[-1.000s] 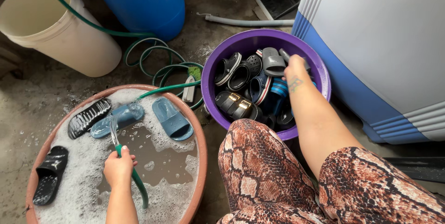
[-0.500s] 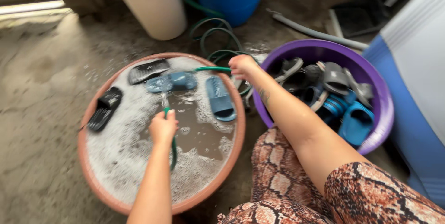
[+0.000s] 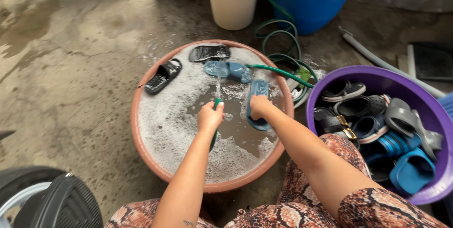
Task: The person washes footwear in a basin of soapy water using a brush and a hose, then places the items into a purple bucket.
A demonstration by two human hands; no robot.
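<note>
Green hose [image 3: 214,115] sits in the left hand [image 3: 210,117], its grip wrapped tight round the nozzle end, water jetting far toward a blue sandal [image 3: 227,69]. Just right, the right hand [image 3: 259,105] has its grip pressed on a blue slipper [image 3: 257,97]; whether it clasps, I cannot tell. Both work over the soapy terracotta basin [image 3: 155,162]; two black sandals [image 3: 163,75] lie along its far-left rim. Bare wet floor [image 3: 71,67] lies left; a purple tub [image 3: 330,74] of footwear crowds the right.
</note>
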